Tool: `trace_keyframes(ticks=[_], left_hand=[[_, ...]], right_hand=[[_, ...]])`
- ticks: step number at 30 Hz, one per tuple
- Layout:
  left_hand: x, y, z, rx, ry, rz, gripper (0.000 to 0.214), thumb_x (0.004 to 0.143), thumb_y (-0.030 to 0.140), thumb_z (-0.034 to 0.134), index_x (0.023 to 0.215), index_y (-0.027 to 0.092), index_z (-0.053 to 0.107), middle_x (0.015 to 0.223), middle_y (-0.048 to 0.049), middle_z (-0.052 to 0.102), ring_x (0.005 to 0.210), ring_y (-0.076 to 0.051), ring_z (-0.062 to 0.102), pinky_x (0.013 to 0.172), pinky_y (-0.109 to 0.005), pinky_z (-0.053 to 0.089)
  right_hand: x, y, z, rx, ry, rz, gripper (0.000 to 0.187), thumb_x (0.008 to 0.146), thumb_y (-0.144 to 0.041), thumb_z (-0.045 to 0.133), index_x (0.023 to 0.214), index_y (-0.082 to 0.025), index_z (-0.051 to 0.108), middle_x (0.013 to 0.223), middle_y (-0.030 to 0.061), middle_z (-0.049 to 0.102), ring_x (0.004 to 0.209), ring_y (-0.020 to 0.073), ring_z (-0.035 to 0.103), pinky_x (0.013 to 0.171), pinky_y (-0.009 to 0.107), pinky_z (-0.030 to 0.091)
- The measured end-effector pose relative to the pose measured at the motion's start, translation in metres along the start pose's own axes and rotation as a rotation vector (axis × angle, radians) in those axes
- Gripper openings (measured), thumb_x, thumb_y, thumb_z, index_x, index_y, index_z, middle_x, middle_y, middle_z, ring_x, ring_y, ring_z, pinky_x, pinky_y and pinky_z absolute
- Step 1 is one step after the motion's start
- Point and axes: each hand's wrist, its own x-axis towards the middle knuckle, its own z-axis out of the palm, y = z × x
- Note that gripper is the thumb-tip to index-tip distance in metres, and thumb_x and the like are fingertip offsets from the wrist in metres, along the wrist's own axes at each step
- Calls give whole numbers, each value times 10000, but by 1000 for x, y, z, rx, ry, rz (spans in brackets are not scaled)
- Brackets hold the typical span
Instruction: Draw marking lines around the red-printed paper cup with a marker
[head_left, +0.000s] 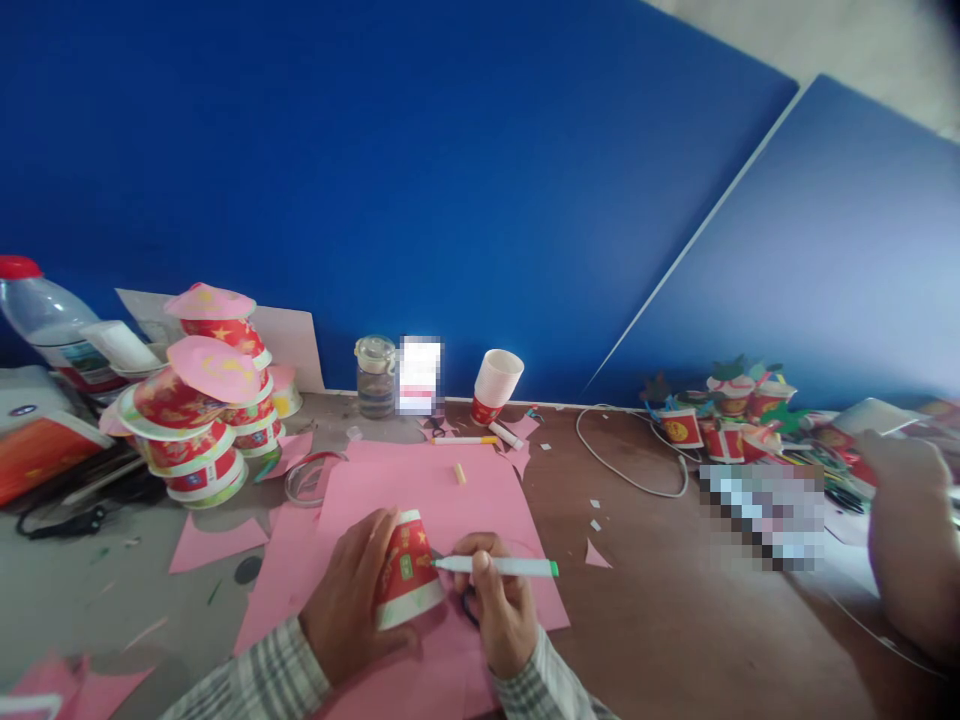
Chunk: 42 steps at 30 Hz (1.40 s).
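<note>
Red-and-white paper cup [409, 570]: gripped by the left hand [352, 590], which wraps its nine o'clock side, thumb at the wide rim. The narrower end points to twelve o'clock. Clock positions are taken from this cup. At three o'clock, the right hand [495, 600] grips a green-tipped marker [517, 567] between thumb and fingers, tip at the cup wall; contact cannot be confirmed. A pink sheet [405, 470] lies beneath both hands. At one o'clock, the sheet carries a short pale-yellow piece [460, 473]; farther out are a yellow-ended marker [465, 440] and a white cup [496, 380]. A lidded glass jar [375, 385] stands near twelve o'clock. Tiered cup assemblies [199, 440] stand at ten o'clock. Another person's arm [911, 530] extends in at three o'clock.
</note>
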Motion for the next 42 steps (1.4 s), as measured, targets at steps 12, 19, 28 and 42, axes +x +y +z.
trace_keyframes(ticks=[12,19,28,42], left_hand=[[-3,-5,3,-1,-25,2,1044,458,748,414,1239,137,88,1200,-154,354,1085,-314,340,855,-440,382],[-2,-3,2,-17,-31,-12,1059,440,744,444,1240,153,81,1193,-146,366,1076,-315,352,846,-443,389],[-1,-4,3,-9,-32,-1,1119,394,737,497,1241,153,60,1178,-147,377,1054,-317,374,821,-444,407],[0,-2,1,-12,-22,6,1068,433,753,428,1242,161,62,1181,-142,382,1058,-314,373,832,-443,392]], right_hand=[[1,-3,3,28,-82,-48,353,772,-483,470,905,-182,597,431,-46,509,317,94,360,341,185,320],[-5,-8,0,-31,-162,-24,249,769,-390,507,886,-185,588,498,-29,530,387,116,404,378,194,336],[-10,-12,1,-110,-225,-167,135,743,-235,518,702,-187,636,637,29,607,514,173,535,483,239,434],[-12,-6,0,-140,-199,-195,185,783,-315,500,719,-195,626,581,7,564,510,178,525,509,255,436]])
